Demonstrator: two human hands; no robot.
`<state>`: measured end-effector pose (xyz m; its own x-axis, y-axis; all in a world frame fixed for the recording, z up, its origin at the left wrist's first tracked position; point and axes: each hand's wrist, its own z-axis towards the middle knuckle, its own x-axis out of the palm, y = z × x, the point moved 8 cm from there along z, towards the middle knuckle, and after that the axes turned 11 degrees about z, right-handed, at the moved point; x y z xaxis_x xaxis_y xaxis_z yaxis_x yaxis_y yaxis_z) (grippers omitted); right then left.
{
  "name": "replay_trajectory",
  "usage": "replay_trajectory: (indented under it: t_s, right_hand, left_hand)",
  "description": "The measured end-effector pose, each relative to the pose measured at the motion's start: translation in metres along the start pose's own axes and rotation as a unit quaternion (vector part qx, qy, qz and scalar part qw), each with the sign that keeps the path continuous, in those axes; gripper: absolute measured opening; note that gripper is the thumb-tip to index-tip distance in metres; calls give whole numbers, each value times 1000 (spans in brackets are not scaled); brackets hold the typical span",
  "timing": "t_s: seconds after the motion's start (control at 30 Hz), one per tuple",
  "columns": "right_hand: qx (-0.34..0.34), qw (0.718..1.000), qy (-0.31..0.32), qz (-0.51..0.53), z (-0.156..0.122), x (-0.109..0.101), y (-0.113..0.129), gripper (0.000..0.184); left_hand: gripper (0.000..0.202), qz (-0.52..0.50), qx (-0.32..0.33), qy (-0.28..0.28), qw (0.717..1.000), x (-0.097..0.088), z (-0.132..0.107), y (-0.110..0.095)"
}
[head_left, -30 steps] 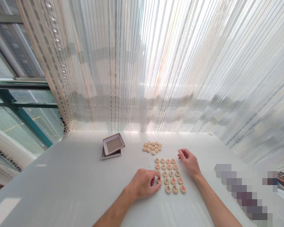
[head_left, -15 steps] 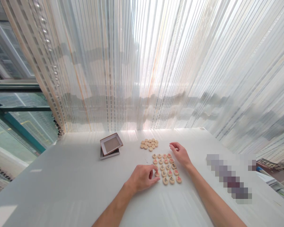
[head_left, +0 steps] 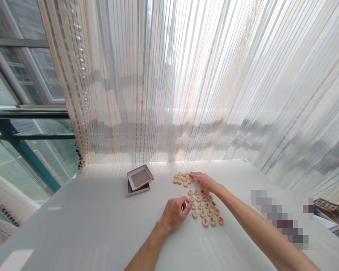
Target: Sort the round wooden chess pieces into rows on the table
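Round wooden chess pieces with red and black characters lie face up in a grid (head_left: 206, 209) on the white table (head_left: 87, 222). My left hand (head_left: 175, 212) rests curled at the grid's left edge, fingertips touching a piece there. A cluster of blank, face-down pieces (head_left: 183, 178) lies farther back. My right hand (head_left: 205, 181) reaches out flat to that cluster, fingertips on its right edge.
A small open box with a brown-rimmed lid (head_left: 139, 179) sits left of the pieces. A sheer striped curtain (head_left: 203, 86) hangs right behind the table. A window (head_left: 19, 124) is at the left. A blurred patch (head_left: 282, 218) covers the table's right part.
My right hand has moved from beside the grid forward to the face-down cluster. My left hand has stayed at the grid's left edge.
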<state>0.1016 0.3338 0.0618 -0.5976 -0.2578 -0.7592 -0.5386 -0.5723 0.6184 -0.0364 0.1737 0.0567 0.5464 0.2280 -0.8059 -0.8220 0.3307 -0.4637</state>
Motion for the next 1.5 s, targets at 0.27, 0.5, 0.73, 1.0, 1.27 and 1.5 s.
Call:
replay_trajectory:
  t_s: [0.27, 0.5, 0.73, 1.0, 1.27, 1.5]
  right_hand:
    - [35, 998, -15, -44, -18, -39, -25, 25]
    - [52, 997, -55, -26, -33, -55, -24, 21]
    - [-34, 997, -26, 58, -55, -25, 46, 22]
    - [-107, 976, -53, 180, -86, -3, 102, 22]
    - [-120, 963, -67, 234, -100, 13, 96, 25]
    - [-103, 963, -50, 246, -109, 11, 96, 28]
  left_hand:
    - [25, -5, 4, -6, 1000, 0, 0, 0]
    - [26, -11, 0, -8, 1000, 0, 0, 1]
    - [23, -21, 1, -20, 1000, -2, 1, 0]
    - [17, -71, -32, -61, 995, -11, 1, 3]
    - [18, -83, -25, -57, 995, -9, 0, -3]
    - [17, -88, -5, -40, 995, -1, -3, -11]
